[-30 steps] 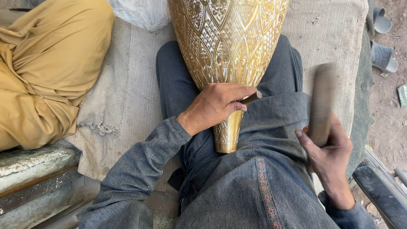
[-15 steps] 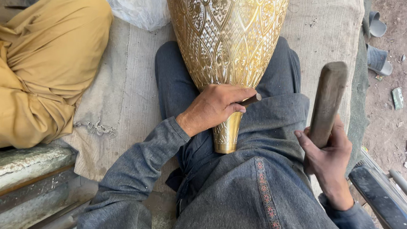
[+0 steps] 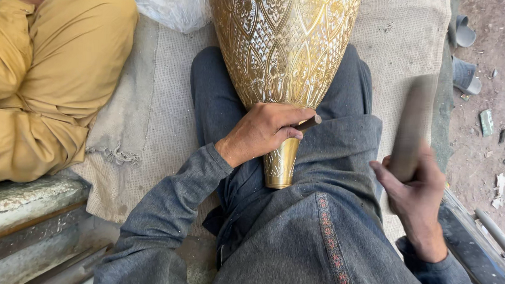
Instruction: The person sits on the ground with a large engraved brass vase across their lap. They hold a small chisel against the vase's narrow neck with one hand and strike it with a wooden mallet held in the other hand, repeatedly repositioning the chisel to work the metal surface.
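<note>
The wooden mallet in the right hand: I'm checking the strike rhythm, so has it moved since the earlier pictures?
Yes. The wooden mallet looks motion-blurred and sits a bit nearer the brass vase than half a second ago, gripped by the right hand.

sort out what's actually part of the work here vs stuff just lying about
In use:
- brass vase, engraved, lying across the lap
- punch, gripped in the left hand against the vase
- wooden mallet, blurred, raised in the right hand

Lying about:
- burlap mat
- white plastic bag
- sandals on the dirt
- scraps on the ground
- another person's yellow-clad leg
</note>
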`<state>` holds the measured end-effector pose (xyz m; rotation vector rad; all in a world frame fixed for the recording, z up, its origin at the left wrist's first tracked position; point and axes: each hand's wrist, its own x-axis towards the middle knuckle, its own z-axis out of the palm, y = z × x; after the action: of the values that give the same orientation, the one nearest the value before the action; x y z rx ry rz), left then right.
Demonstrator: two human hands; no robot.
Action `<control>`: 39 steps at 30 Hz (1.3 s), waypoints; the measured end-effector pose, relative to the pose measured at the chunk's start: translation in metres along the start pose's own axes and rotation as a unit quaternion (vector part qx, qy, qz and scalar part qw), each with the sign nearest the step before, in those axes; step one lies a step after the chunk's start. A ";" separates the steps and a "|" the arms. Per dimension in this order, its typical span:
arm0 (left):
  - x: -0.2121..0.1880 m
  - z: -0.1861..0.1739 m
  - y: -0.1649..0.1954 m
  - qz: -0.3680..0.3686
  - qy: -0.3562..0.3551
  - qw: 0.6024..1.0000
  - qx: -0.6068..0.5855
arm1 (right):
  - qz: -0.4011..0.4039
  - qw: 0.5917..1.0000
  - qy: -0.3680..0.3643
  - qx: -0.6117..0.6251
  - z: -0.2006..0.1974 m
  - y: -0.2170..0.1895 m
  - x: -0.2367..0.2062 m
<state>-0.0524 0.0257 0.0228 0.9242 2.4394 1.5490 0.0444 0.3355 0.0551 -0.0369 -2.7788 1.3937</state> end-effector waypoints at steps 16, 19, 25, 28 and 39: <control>-0.024 0.012 0.001 -0.032 0.199 0.978 -0.050 | 0.039 0.991 -0.083 -0.095 -0.011 -0.005 0.015; -0.040 0.027 -0.003 -0.078 0.336 0.934 -0.097 | 0.083 0.990 -0.110 -0.012 -0.008 -0.010 0.021; -0.049 0.077 -0.008 -0.096 0.465 0.846 -0.242 | -0.141 0.962 -0.141 -0.188 -0.014 -0.047 0.057; -0.051 0.091 -0.010 -0.090 0.483 0.829 -0.266 | -0.289 0.880 -0.160 -0.342 -0.010 -0.076 0.086; -0.050 0.095 -0.015 -0.075 0.508 0.822 -0.247 | -0.525 0.657 -0.235 -0.488 0.031 -0.183 0.131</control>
<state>0.0192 0.0689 -0.0462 -0.3119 2.1991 2.8920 -0.0892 0.2060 0.1858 1.7217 -2.5145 -0.4531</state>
